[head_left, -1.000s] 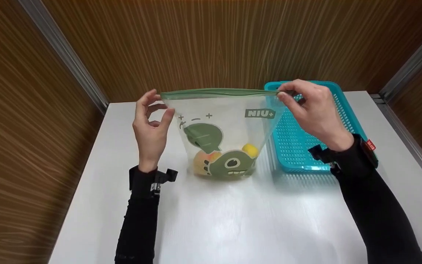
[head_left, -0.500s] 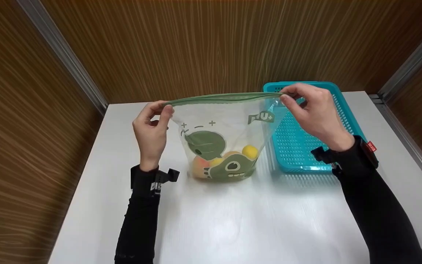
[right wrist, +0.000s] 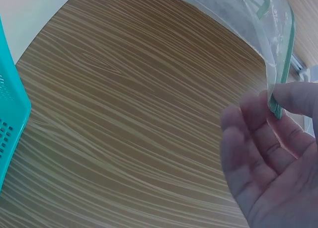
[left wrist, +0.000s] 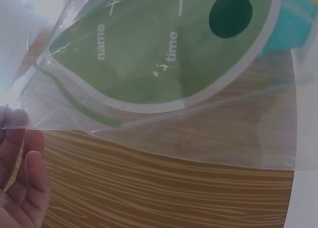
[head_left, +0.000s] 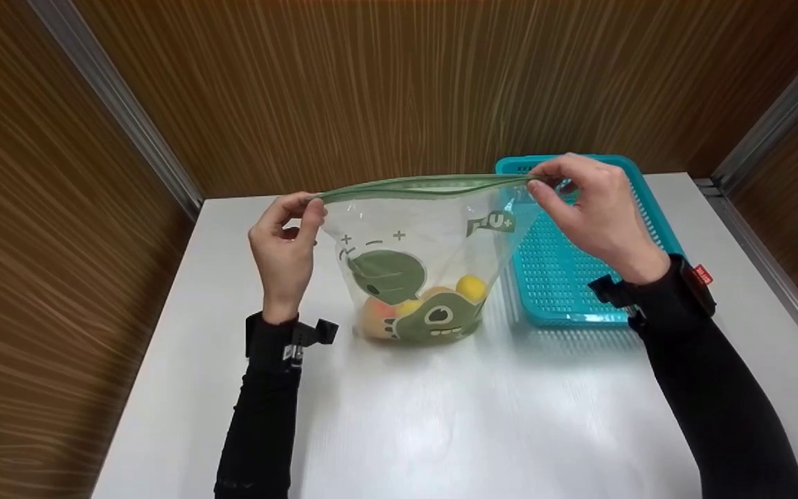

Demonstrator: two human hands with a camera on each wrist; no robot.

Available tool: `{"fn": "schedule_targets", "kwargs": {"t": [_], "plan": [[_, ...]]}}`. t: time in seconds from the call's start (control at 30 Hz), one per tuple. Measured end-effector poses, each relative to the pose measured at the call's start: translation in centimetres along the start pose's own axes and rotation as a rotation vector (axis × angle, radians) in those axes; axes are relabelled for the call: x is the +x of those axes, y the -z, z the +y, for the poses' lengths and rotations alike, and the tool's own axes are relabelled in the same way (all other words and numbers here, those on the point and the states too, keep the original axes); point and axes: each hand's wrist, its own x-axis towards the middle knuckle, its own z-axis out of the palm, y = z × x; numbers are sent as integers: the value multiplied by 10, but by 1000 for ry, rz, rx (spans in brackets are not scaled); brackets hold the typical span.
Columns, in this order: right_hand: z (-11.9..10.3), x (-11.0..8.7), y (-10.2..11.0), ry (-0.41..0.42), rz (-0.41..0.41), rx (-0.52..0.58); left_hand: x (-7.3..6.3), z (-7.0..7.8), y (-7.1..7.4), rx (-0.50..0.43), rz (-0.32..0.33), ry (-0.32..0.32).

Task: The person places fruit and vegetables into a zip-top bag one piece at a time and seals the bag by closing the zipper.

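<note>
A clear zip bag (head_left: 433, 242) with green cartoon prints and a green zip strip (head_left: 399, 186) stands upright on the white table. Inside its bottom lie several round fruits, among them a yellow one (head_left: 471, 287) and an orange-pink one (head_left: 375, 315), partly hidden by the print. My left hand (head_left: 282, 253) pinches the strip's left end between thumb and fingers. At the other end, my right hand (head_left: 596, 215) pinches the top corner, which the right wrist view shows between thumb (right wrist: 295, 96) and index finger. The mouth's two edges look slightly parted near the middle.
A turquoise perforated basket (head_left: 572, 317) with a red tag stands on the table (head_left: 440, 430) at right, partly behind the bag and my right hand. Wood-grain panels (head_left: 385, 83) rise at the back and both sides.
A second ago my left fingers stood apart beside the bag; now they pinch its left corner. That corner sits slightly lower, and the bag's upper part has creased. My right hand has hardly moved.
</note>
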Motion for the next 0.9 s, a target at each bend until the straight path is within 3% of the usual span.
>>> {"fn": "schedule_targets", "kwargs": {"t": [0.37, 0.67, 0.9], "plan": [[-15, 6, -9, 114, -64, -31, 0, 3, -1, 5, -20, -13], [-34, 14, -14, 71, -87, -66, -1, 4, -1, -35, -14, -32], [-59, 26, -26, 127, -166, -93, 0, 4, -2, -55, -43, -50]]}}
